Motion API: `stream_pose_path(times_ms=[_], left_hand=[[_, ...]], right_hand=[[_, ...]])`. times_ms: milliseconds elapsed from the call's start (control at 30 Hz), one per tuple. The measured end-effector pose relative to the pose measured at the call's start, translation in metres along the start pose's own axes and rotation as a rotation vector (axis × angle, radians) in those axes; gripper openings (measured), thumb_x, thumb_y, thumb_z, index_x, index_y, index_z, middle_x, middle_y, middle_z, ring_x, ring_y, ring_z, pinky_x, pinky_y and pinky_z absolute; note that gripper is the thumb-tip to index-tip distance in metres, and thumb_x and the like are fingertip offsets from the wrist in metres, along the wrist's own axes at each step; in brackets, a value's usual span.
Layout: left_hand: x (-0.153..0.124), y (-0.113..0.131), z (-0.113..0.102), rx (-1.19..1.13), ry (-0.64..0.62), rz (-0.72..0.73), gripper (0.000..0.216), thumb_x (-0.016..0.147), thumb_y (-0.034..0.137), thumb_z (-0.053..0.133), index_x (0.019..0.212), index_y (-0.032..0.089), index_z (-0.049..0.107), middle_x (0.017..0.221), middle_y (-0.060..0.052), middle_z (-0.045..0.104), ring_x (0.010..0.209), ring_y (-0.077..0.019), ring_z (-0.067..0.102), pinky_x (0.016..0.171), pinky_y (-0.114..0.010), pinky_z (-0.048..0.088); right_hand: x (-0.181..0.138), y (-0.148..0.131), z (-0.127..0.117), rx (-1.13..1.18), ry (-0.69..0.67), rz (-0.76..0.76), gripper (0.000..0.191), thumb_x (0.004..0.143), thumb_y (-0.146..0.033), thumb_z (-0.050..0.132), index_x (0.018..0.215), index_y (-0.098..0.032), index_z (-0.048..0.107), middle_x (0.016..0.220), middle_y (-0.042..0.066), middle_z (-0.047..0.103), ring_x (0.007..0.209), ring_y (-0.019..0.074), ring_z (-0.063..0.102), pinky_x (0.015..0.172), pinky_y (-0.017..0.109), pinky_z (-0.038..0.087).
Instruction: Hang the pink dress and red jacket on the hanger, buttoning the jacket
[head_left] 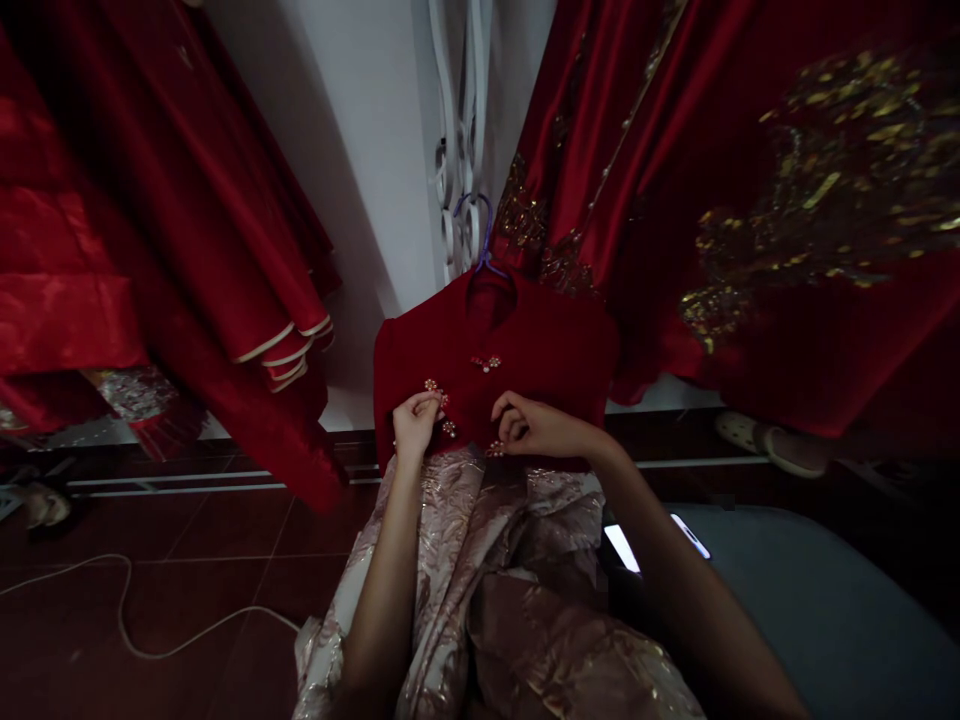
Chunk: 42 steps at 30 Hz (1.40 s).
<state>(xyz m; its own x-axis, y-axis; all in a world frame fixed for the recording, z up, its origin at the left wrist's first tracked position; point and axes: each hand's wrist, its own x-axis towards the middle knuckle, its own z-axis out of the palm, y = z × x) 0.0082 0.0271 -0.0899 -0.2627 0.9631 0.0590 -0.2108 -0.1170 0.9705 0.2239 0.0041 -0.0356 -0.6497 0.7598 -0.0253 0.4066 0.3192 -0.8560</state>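
A red bodice hangs in front of me on a purple hanger. Small beaded flower ornaments sit on it, one cluster below the neckline and a strand at the left of the chest. My left hand pinches that strand between thumb and fingertips. At the right, my right hand is curled with its fingertips together, just above another beaded ornament; whatever it holds is too small to see. Below the bodice spreads shiny pinkish-gold brocade fabric, under my forearms.
Red garments hang at the left, and a red gown with gold sequins at the right. White scrolled metalwork stands behind the hanger. A lit phone lies by a grey seat. A white cable crosses the tiled floor.
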Motion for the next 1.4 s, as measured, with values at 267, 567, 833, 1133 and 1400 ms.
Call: stream_pose_path(times_ms=[267, 567, 833, 1133, 1400], left_hand=[[0.002, 0.041, 0.032, 0.775, -0.297, 0.520, 0.029, 0.076, 0.042, 0.062, 0.093, 0.019, 0.065, 0.081, -0.002, 0.064, 0.072, -0.0121, 0.058, 0.065, -0.022, 0.045], [0.028, 0.073, 0.066, 1.458, -0.414, 1.098, 0.016, 0.086, 0.026, 0.052, 0.091, 0.015, 0.062, 0.097, -0.012, 0.055, 0.097, -0.0244, 0.050, 0.065, -0.029, 0.044], [0.033, 0.088, 0.070, 1.378, -0.544, 1.212, 0.018, 0.084, 0.025, 0.051, 0.091, 0.012, 0.062, 0.105, -0.014, 0.055, 0.103, -0.0256, 0.048, 0.082, -0.036, 0.043], [0.030, 0.096, 0.066, 0.873, -0.733, 0.893, 0.005, 0.073, 0.020, 0.059, 0.078, 0.021, 0.062, 0.077, -0.002, 0.058, 0.084, -0.0176, 0.055, 0.111, -0.045, 0.023], [0.030, 0.098, 0.070, 0.814, -0.811, 0.834, 0.013, 0.073, 0.016, 0.057, 0.081, 0.023, 0.065, 0.072, -0.003, 0.057, 0.089, -0.0192, 0.055, 0.113, -0.046, 0.020]], right_hand=[[-0.023, 0.006, -0.024, 0.002, 0.004, 0.185, 0.042, 0.062, -0.024, 0.068, 0.094, -0.019, 0.041, 0.073, -0.002, 0.061, 0.063, 0.0104, 0.057, 0.058, 0.023, 0.043], [-0.041, 0.008, -0.043, 0.036, 0.022, 0.261, 0.040, 0.061, -0.020, 0.067, 0.092, -0.019, 0.042, 0.073, -0.001, 0.063, 0.066, 0.0129, 0.060, 0.060, 0.024, 0.044], [-0.039, 0.005, -0.043, 0.019, 0.085, 0.272, 0.038, 0.062, -0.022, 0.067, 0.092, -0.020, 0.044, 0.070, -0.001, 0.063, 0.058, 0.0116, 0.058, 0.054, 0.024, 0.044], [-0.041, 0.002, -0.055, -0.070, 0.195, 0.132, 0.038, 0.072, -0.040, 0.065, 0.098, -0.017, 0.052, 0.076, 0.005, 0.065, 0.070, 0.0152, 0.062, 0.066, 0.029, 0.049], [0.016, -0.054, -0.058, 0.020, 0.648, -0.235, 0.036, 0.077, -0.041, 0.061, 0.104, -0.019, 0.055, 0.114, 0.008, 0.061, 0.108, 0.0190, 0.057, 0.098, 0.036, 0.043]])
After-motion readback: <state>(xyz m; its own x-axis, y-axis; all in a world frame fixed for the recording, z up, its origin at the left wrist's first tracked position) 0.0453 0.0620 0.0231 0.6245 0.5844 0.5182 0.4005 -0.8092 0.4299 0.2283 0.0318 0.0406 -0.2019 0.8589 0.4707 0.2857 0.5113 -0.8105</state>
